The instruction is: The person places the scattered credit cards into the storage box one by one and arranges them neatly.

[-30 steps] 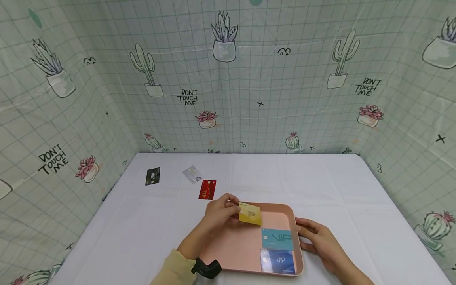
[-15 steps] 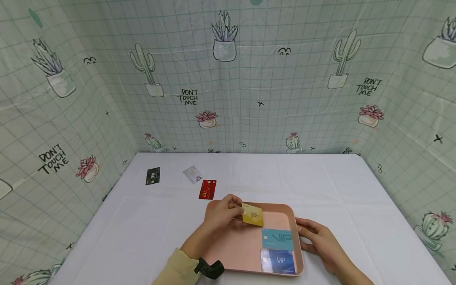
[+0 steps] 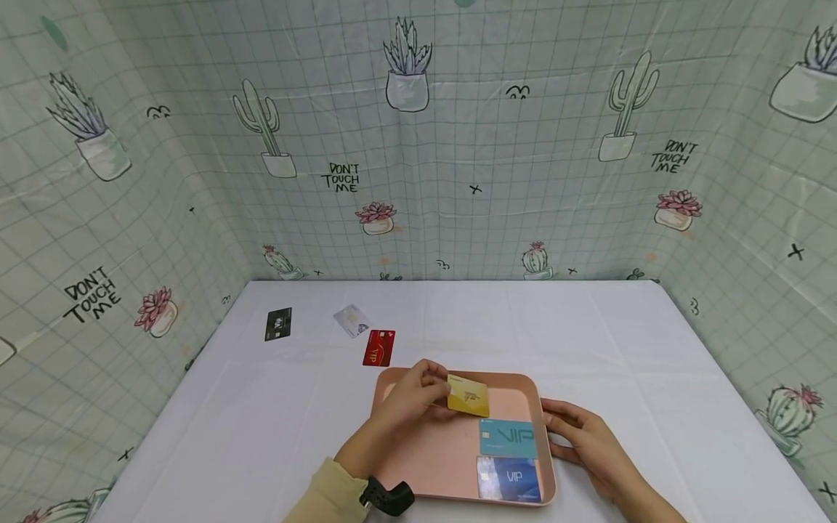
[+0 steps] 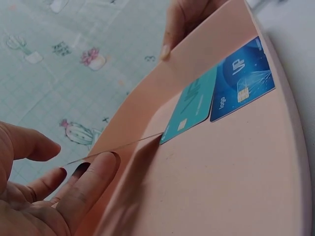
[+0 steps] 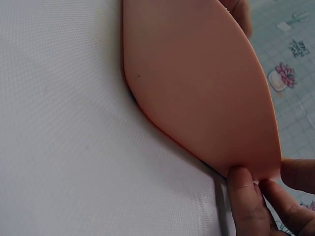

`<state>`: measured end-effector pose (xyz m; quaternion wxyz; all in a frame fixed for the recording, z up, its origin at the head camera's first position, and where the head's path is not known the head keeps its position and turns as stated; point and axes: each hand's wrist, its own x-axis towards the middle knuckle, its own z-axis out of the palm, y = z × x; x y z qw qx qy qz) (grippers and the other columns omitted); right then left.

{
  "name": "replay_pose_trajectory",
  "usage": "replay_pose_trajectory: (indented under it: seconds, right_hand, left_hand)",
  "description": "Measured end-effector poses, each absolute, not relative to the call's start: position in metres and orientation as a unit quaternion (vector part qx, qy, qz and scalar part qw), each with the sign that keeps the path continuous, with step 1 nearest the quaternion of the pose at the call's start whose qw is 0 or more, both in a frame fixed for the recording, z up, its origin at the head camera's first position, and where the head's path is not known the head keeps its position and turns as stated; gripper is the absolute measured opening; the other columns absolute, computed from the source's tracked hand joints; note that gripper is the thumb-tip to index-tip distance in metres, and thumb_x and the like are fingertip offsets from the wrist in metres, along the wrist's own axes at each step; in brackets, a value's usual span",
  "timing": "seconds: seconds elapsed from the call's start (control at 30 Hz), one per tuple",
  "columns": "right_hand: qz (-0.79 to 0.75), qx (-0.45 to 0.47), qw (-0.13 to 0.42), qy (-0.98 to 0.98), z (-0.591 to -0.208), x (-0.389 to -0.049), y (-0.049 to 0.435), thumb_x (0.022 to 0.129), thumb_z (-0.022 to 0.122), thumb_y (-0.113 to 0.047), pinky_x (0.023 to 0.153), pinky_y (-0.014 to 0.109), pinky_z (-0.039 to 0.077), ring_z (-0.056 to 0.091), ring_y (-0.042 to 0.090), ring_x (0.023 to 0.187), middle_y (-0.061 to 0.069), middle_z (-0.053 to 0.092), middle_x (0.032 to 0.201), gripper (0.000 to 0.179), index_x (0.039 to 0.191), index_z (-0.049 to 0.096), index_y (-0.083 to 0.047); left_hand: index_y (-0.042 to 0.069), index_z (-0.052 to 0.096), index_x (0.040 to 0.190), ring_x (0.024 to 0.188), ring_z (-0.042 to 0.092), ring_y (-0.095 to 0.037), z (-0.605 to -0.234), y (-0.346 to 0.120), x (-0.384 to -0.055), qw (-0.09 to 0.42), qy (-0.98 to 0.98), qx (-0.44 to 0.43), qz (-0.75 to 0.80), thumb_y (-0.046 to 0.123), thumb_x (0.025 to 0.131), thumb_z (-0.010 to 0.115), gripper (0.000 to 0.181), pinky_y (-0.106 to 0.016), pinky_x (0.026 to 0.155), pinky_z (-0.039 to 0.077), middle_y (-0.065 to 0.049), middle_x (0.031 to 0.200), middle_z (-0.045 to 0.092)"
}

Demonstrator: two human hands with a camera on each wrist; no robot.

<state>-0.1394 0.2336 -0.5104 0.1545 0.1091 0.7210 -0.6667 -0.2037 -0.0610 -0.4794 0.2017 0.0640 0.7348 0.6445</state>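
Note:
My left hand (image 3: 413,396) pinches a yellow card (image 3: 468,396) over the back part of a pink tray (image 3: 425,472). In the left wrist view the yellow card is nearly edge-on, a thin line from the fingertips (image 4: 109,160). Its far corner overlaps the corner of a teal VIP card (image 3: 508,438), which lies in the tray on the right. A blue VIP card (image 3: 508,479) lies just in front of the teal one. My right hand (image 3: 588,443) rests against the tray's right side, its fingers (image 5: 242,194) touching the outer wall and rim.
Behind the tray on the white table (image 3: 588,334) lie a red VIP card (image 3: 379,348), a silver card (image 3: 352,320) and a black VIP card (image 3: 278,324). A patterned cloth (image 3: 445,145) stands around the table's back and sides.
My left hand has shifted slightly right and nearer with the yellow card, bringing it close to the teal card. The right hand stays at the tray's side.

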Motion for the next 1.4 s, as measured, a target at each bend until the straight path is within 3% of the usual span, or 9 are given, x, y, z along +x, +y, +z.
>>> replay_pose_trajectory:
  seconds: [0.2,0.63,1.4]
  right_hand:
    - [-0.663,0.113,0.153,0.724,-0.510,-0.140,0.233,0.103,0.064,-0.028,0.086,0.033,0.061,0.067,0.017,0.116,0.016,0.063,0.140,0.060,0.150,0.047,0.004]
    - [-0.663,0.120,0.151,0.723,-0.512,-0.140,0.232,0.103,0.065,-0.028,0.085,0.033,0.061,0.067,0.017,0.115,0.016,0.063,0.140,0.059,0.150,0.047,0.004]
    - [-0.665,0.123,0.150,0.721,-0.514,-0.141,0.232,0.103,0.064,-0.028,0.087,0.036,0.061,0.068,0.020,0.117,0.017,0.063,0.140,0.059,0.149,0.048,0.004]
  left_hand:
    - [-0.002,0.049,0.132,0.112,0.067,-0.031,-0.479,-0.059,-0.202,0.220,0.731,0.048,0.645,0.011,0.102,0.060,0.034,-0.039,0.081,0.062,-0.021,0.130,0.060]
    - [-0.006,0.047,0.136,0.094,0.074,-0.025,-0.479,-0.051,-0.199,0.233,0.712,0.031,0.662,0.013,0.104,0.057,0.039,-0.038,0.080,0.062,-0.022,0.123,0.064]
    - [-0.013,0.042,0.148,0.108,0.073,-0.033,-0.483,-0.037,-0.192,0.245,0.704,0.049,0.665,0.011,0.105,0.055,0.051,-0.038,0.088,0.060,-0.026,0.139,0.058]
